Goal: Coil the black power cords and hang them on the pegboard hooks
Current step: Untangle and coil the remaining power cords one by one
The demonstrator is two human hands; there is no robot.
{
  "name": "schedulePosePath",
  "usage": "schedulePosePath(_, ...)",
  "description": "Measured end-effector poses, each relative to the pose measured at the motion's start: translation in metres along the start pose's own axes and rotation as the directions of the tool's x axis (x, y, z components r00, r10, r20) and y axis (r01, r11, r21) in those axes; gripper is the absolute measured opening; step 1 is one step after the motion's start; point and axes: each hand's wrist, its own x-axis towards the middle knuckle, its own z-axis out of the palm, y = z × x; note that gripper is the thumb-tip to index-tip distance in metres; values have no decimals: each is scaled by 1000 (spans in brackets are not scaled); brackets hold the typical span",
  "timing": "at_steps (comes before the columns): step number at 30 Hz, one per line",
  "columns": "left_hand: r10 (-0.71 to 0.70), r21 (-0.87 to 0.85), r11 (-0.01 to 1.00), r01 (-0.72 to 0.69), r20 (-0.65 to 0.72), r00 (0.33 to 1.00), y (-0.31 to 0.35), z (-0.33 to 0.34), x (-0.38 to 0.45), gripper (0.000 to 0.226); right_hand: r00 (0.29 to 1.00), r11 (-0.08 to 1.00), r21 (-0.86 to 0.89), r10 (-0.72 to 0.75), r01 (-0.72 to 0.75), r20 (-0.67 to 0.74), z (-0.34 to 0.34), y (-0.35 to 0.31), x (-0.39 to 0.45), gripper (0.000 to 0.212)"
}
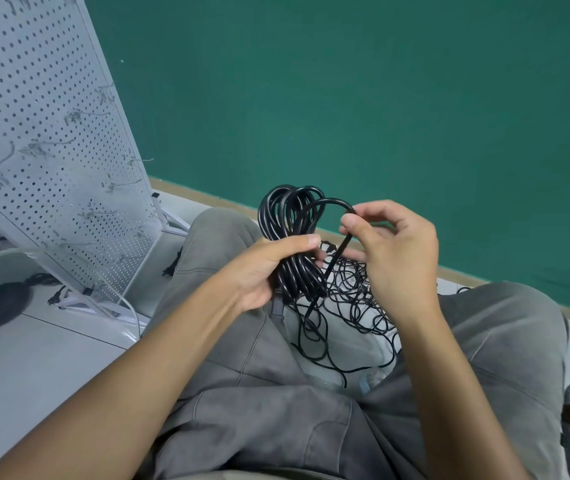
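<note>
My left hand (269, 268) grips a bundle of coiled black power cord (285, 209) round its middle, with the loops standing up above my fingers. My right hand (391, 244) pinches a loose strand of the same cord (332, 202) between thumb and fingers, arched over from the coil. That strand runs down between my hands to a tangle of thin black cords (349, 306) on the floor between my knees. The white pegboard (34, 133) leans at the left, with several bare metal hooks (89, 114) sticking out.
I sit with grey trousers (276, 410), knees spread. A green wall (380, 98) with a tan baseboard runs behind. More black cords and plugs (55, 296) lie on the pale tiled floor by the pegboard's foot. A white cable (124, 299) curves there.
</note>
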Motion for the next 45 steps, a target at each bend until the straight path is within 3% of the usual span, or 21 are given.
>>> schedulePosePath(4, 12, 23, 1000, -14, 92, 996, -2, 5, -5, 18, 1000, 999, -35, -29, 29, -3, 10, -10, 4, 20)
schedulePosePath(9, 28, -15, 1000, -27, 95, 995, -2, 1, -5, 37, 996, 996, 0, 89, -89, 28, 15, -5, 12, 17)
schedulePosePath(16, 20, -69, 998, -13, 103, 994, -4, 2, -4, 18, 990, 976, -193, 122, -106, 74, 13, 3, 17, 24)
schedulePosePath(22, 37, -107, 994, -32, 45, 998, -6, 6, -2, 19, 988, 979, -158, 142, -132, 58, 14, -1, 14, 19)
schedulePosePath(26, 39, -111, 993, -31, 74, 996, -6, 6, -3, 14, 988, 978, -169, 138, -125, 66, 12, -6, 17, 31)
schedulePosePath(30, 14, -110, 994, -9, 48, 999, -5, 6, 0, 6, 976, 921, -387, 128, -52, 174, 7, -12, 24, 34)
schedulePosePath(33, -35, -35, 999, 38, 79, 996, -7, 6, 0, 15, 900, 857, -514, 238, -18, 365, -1, -18, 42, 56)
schedulePosePath(36, -90, 3, 996, 91, 176, 980, -9, 7, -1, 15, 702, 884, -429, 425, -186, 572, -11, -22, 57, 67)
schedulePosePath(38, -132, -5, 990, 138, 250, 959, -8, 9, -4, 10, 609, 903, -321, 430, -287, 667, -17, -20, 61, 61)
schedulePosePath(42, -202, -84, 965, 248, 360, 911, -7, 10, -6, 13, 578, 935, -128, 308, -332, 756, -16, -7, 54, 43)
schedulePosePath(45, -208, -111, 956, 273, 403, 891, -9, 10, -5, 30, 625, 935, -25, 256, -353, 737, -12, 2, 47, 31)
